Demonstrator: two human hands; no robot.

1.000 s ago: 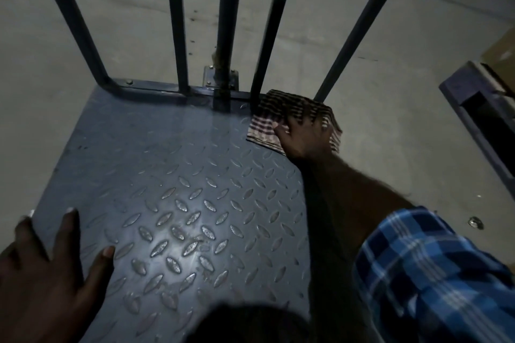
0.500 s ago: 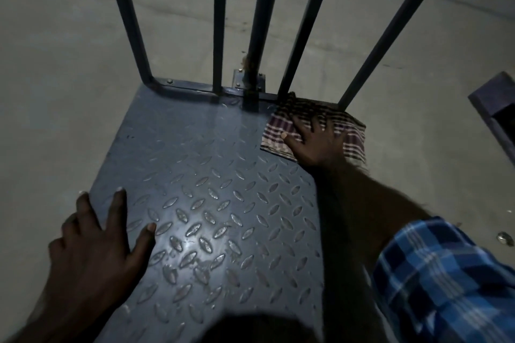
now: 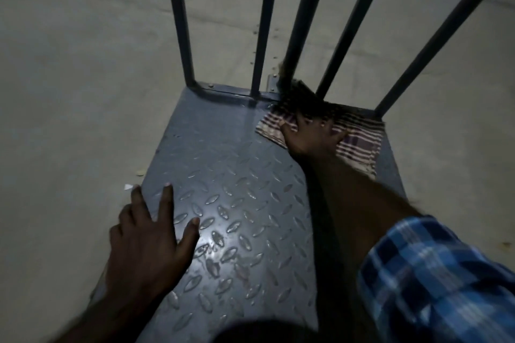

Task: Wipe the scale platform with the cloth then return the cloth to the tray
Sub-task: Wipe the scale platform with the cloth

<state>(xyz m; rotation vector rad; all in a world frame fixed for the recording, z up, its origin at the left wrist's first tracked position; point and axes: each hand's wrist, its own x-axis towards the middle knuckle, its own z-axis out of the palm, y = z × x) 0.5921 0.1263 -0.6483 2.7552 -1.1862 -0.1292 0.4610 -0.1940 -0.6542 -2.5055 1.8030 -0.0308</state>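
The grey scale platform (image 3: 237,175), made of diamond-tread metal, lies on the floor in front of me. A brown and white checked cloth (image 3: 359,145) is spread over its far right corner, against the base of the rail. My right hand (image 3: 312,136) presses flat on the cloth with its fingers spread. My left hand (image 3: 147,242) rests flat on the near left edge of the platform, fingers straight. The tray is not in view.
Dark metal rail bars (image 3: 262,22) rise from the platform's far edge. Pale concrete floor (image 3: 83,64) surrounds the platform, with small scraps (image 3: 128,186) by its left edge. My blue checked sleeve (image 3: 434,278) fills the lower right.
The view has shifted, so the platform sits further right and higher. My right hand has kept pressing the cloth at the far right corner, sliding it slightly left toward the middle post. The left hand stays planted.
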